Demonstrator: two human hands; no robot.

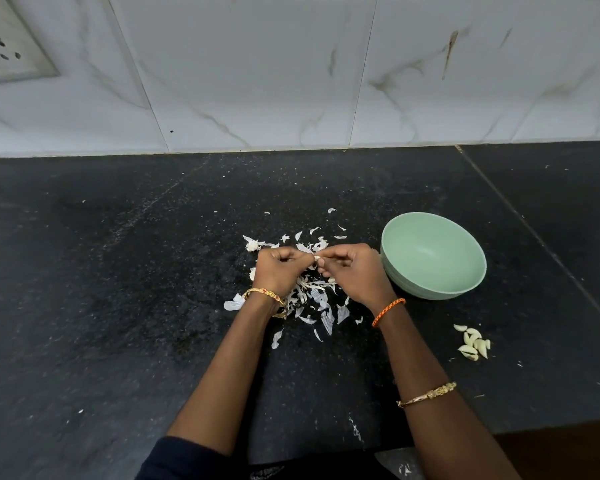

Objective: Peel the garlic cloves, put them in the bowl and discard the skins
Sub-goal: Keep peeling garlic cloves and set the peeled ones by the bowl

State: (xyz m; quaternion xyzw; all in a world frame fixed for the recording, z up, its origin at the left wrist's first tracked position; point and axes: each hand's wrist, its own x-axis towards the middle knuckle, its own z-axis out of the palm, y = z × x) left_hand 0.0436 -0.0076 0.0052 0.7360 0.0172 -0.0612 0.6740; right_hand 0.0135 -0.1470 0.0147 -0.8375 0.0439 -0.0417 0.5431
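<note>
Head camera: over a black stone counter [118, 306], the left hand [279, 271] and right hand [352, 271] meet fingertip to fingertip, both pinching one garlic clove [317, 259] just left of the pale green bowl [465, 271]. Papery garlic skins [321, 303] lie scattered under and around the hands, left of the bowl. A small heap of peeled cloves [473, 342] sits on the counter in front of the bowl, nearer the person. Marbled wall tiles [257, 64] rise behind the bowl.
</note>
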